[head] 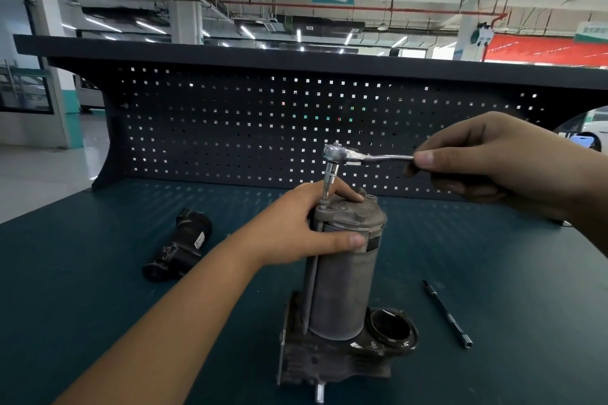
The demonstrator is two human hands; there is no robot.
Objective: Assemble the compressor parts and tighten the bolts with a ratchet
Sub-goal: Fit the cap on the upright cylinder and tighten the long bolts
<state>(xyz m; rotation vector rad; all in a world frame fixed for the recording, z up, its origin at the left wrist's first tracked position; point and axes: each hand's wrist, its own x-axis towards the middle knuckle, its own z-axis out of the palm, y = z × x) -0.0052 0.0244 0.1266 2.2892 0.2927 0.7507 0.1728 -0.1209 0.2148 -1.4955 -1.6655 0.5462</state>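
Standing upright on the surface, the compressor is being gripped near its top by the left hand. Higher and rightward, the right hand is pinching the handle of the ratchet, its socket sitting on a bolt beside the left hand.

1. One compressor, standing upright.
2. One ratchet.
3. One separate black part.
4. Two long bolts: a fitted bolt and a loose bolt.
5. Two hands: the left hand and the right hand.
6. One counter.
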